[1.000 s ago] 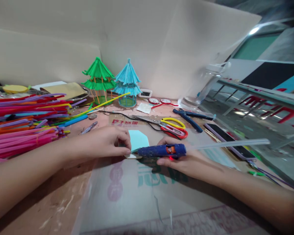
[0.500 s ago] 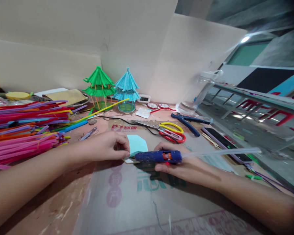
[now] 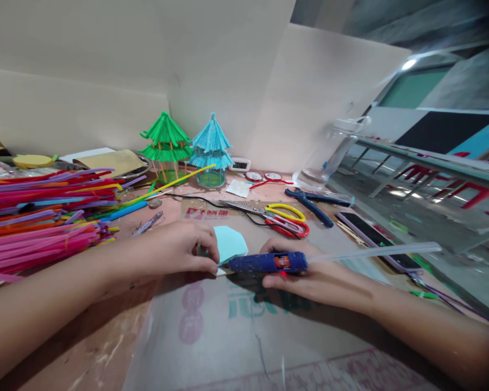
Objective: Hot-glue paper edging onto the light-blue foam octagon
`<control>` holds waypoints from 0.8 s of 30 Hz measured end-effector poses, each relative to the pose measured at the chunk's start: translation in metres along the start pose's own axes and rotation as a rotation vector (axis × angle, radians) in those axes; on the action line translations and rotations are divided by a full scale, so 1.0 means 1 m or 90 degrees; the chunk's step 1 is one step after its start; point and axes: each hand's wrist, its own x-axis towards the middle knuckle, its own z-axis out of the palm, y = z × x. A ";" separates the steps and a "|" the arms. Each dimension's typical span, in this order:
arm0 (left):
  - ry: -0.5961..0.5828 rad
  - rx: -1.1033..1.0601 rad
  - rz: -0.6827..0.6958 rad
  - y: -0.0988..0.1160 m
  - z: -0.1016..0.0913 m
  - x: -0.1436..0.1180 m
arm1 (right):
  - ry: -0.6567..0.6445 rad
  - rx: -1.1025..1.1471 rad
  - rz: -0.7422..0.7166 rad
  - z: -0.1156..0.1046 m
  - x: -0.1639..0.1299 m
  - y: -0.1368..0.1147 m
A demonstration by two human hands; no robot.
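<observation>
A: Since half a second ago, the glue gun [image 3: 269, 263] moved a little to the right, and the light blue paper piece [image 3: 230, 244] now looks more lifted at its near edge. The hands stayed almost at the same place

B: What does each hand hold?

A: The right hand [image 3: 305, 277] is closed around the glue gun, which lies nearly level with its nozzle pointing left, touching the near edge of the paper piece. A clear glue stick [image 3: 375, 252] comes out of the gun's back, to the right. The left hand [image 3: 175, 250] pinches the left edge of the paper piece with thumb and fingers, narrow

B: Where is the paper piece?

A: Between both hands, on the cardboard sheet [image 3: 236, 326] that covers the table [image 3: 106, 336]

B: And around them?

A: Just behind the right hand are scissors with yellow and red handles [image 3: 285, 220], then blue pliers [image 3: 309, 200] and a phone [image 3: 375, 233] further right. A black cable [image 3: 212, 201] runs behind the paper piece. On the left is a big pile of coloured pipe cleaners [image 3: 41, 217]. Far back stand a green pavilion model [image 3: 165, 144] and a blue pavilion model [image 3: 211, 149], side by side, with a clear plastic jug [image 3: 330, 152] to their right. Nothing stands between the hands and the paper
</observation>
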 end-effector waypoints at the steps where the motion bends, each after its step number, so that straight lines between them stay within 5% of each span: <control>1: 0.000 0.008 0.001 0.000 0.000 0.000 | 0.002 -0.001 -0.003 0.000 0.000 0.000; 24: 0.026 0.046 0.036 -0.002 0.008 0.003 | -0.019 -0.002 0.023 -0.004 -0.001 0.001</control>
